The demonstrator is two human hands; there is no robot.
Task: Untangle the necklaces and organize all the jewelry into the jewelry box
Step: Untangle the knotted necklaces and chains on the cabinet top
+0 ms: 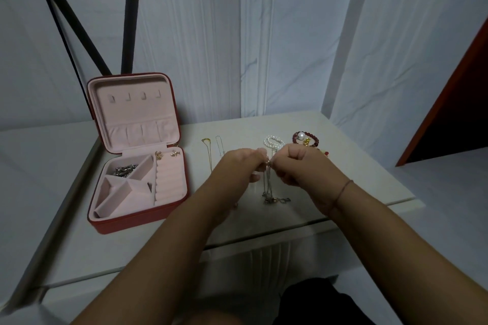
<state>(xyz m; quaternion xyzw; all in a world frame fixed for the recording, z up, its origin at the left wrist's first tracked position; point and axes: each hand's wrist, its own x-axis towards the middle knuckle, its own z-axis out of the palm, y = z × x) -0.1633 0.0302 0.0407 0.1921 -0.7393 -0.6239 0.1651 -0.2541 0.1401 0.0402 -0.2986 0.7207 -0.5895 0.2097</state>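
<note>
While pinching tangled necklaces (268,187) at one spot between left hand (237,165) and right hand (299,166), fingers of both curled tight | hangs limp above table (158,245), right of open jewelry box (137,219), lower end seemingly touching tabletop | likely light, slippery, kink-prone | best gripped beside the knot, teased apart gently

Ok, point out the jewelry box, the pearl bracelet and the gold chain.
jewelry box (118,224): head view, red front wall.
pearl bracelet (273,142): head view, its bead loops.
gold chain (209,153): head view, middle of strand.
</note>
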